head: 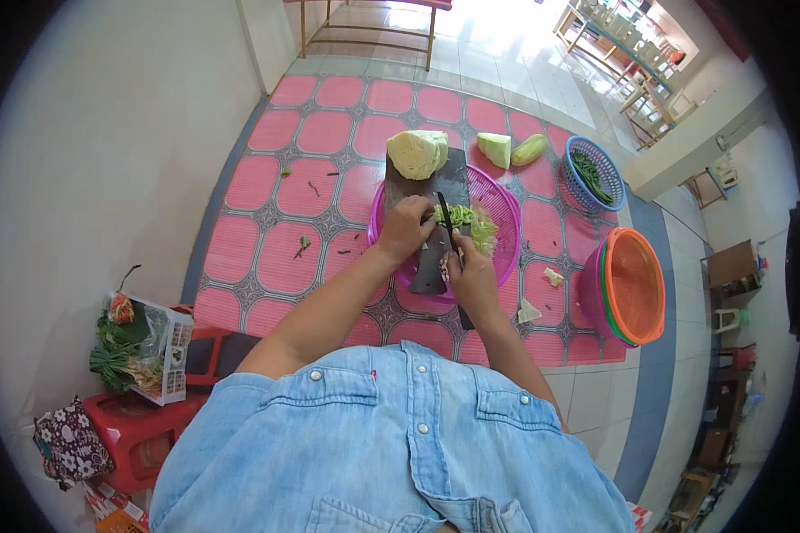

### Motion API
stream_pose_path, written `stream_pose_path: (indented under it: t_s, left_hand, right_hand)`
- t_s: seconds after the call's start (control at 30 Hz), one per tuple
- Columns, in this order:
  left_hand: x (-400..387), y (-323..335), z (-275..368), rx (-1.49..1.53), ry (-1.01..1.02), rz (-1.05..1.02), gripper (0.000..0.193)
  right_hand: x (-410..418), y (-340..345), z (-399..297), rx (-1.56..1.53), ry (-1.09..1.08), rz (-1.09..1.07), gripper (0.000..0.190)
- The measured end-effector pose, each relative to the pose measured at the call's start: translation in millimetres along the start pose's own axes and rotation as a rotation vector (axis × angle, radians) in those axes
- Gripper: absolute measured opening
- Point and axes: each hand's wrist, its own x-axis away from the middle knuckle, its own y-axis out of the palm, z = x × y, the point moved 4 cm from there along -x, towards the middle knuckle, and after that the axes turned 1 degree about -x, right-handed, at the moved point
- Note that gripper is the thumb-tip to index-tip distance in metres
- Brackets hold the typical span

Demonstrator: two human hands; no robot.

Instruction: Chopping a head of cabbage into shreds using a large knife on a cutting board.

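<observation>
My right hand (475,276) grips a dark-bladed knife (445,208), its blade pointing away from me over a dark cutting board (429,270). Chopped pale-green vegetable pieces (462,214) lie against the blade. On the board's left side my left hand (407,230) has curled fingers, the tips close to those pieces; whether they pinch anything is hidden. A cut cabbage (416,154) rests at the board's far end. The board lies across a magenta plastic basket (511,213), in which shredded cabbage (484,230) shows to the right of the board.
A cabbage wedge (495,149) and a pale-green oblong vegetable (529,150) lie beyond the basket. To the right stand a blue basket (575,195) of green beans (590,176) and stacked colander-like bowls (633,286). Scraps dot the pink-patterned table (289,226). A red stool (123,426) stands left.
</observation>
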Motion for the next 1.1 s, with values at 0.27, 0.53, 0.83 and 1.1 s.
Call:
stream_pose_path:
  t_s: [0.27,0.53,0.83,1.1]
  left_hand:
    - [-0.6,-1.3,7.8,-0.004,0.059,0.003,0.011]
    - [1.6,-4.7,1.5,0.049,0.027,0.009,0.009]
    - [1.2,-2.2,2.9,0.047,0.082,-0.005,0.009]
    - [6.5,-9.7,5.0,0.027,0.121,-0.010,0.014]
  right_hand:
    - [-9.9,2.9,5.9,0.093,0.074,-0.111,0.033]
    - [-1.0,-1.7,-3.4,-0.019,0.058,-0.057,0.032]
    - [-12.3,8.9,6.2,0.099,0.118,-0.158,0.034]
    - [18.2,-6.8,1.0,-0.063,-0.019,0.017,0.033]
